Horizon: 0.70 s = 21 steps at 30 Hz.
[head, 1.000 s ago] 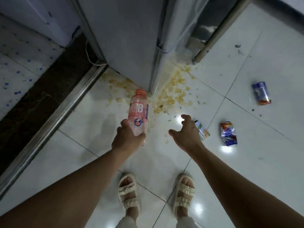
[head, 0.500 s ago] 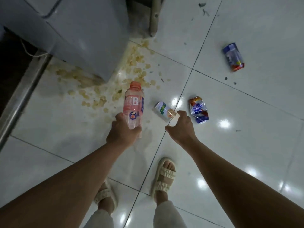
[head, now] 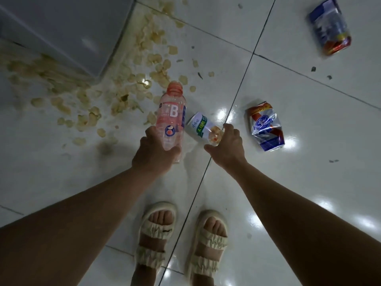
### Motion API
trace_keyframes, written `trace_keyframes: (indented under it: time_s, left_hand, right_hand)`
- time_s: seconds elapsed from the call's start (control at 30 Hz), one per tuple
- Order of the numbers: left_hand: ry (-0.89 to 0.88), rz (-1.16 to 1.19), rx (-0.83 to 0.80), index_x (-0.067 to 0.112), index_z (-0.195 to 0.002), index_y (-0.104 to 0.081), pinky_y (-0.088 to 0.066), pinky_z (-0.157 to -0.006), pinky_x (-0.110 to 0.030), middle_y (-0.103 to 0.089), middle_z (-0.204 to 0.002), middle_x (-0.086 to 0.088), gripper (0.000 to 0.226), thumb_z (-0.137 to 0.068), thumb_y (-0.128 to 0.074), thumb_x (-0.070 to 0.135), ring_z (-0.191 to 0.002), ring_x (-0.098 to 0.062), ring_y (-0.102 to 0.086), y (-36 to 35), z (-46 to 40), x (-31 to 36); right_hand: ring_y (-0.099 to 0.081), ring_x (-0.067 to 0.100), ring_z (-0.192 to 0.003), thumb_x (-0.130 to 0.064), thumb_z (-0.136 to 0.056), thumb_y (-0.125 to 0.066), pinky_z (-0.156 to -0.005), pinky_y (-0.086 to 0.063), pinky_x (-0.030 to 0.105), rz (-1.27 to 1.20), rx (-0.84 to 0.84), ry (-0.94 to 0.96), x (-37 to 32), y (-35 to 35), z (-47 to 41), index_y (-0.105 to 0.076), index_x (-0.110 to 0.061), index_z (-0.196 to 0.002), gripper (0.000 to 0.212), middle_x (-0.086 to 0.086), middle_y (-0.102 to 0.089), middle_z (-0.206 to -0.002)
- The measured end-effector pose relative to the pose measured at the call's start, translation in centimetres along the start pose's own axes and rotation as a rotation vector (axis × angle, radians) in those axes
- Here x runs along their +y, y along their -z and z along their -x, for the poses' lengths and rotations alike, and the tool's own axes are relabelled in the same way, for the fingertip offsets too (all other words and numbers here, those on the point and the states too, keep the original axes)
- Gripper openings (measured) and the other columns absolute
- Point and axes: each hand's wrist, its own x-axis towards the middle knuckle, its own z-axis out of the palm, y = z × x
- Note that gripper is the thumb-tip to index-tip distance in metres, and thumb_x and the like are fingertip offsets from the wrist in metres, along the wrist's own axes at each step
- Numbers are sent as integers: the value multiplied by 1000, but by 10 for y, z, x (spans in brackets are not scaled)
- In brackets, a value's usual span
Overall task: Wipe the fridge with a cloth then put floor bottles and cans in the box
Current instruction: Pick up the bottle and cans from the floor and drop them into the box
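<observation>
My left hand (head: 155, 152) grips the lower end of a clear pink bottle (head: 172, 112) with an orange cap and a white letter B. My right hand (head: 225, 146) curls its fingers round a small white and green can (head: 201, 125) lying on the floor tiles. To the right of that hand lies a crushed red, white and blue can (head: 265, 125). A second blue can (head: 329, 27) with a red end lies at the top right. The grey corner of the fridge (head: 68, 34) fills the top left. No cloth or box is in view.
Spilled pale crisps (head: 123, 93) and a wet yellowish smear spread over the white tiles (head: 309, 162) around the fridge corner. My two feet in cream sandals (head: 181, 240) stand at the bottom centre. Small dark crumbs dot the right-hand tiles.
My head has dropped closer to the floor. My right hand has reached forward from above the floor onto the white and green can. My left hand keeps its hold on the pink bottle.
</observation>
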Motion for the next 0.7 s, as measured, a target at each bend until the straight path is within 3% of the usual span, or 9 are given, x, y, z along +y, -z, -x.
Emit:
trace_keyframes:
  time_s: [0.17,0.4,0.7]
  left_hand:
    - [-2,-10,37,12,-136,-25,-49,-91,-47,-50,-127,-11,82,-73,-70,38,-110,-31,-54,-21,-44,-19]
    - [-21,1,34,12,-137,-23,-49,-91,-47,-50,-127,-11,82,-74,-70,37,-110,-31,-55,-33,-68,-36]
    - [-42,-40,42,15,-135,-26,-51,-86,-44,-52,-122,-9,78,-73,-69,38,-100,-28,-58,8,-20,-4]
  right_hand:
    - [-39,28,-123,-36,-73,-77,-98,-38,40,78,52,35,13,-40,-43,-30,-12,-139,84,11,-42,-134]
    - [-48,28,-114,-31,-74,-76,-96,-37,40,237,143,89,19,-67,-70,-39,-14,-130,70,10,-52,-123]
    - [-52,27,-106,-31,-75,-75,-87,-47,41,45,117,-17,-2,-4,-16,-42,-11,-124,63,10,-53,-116]
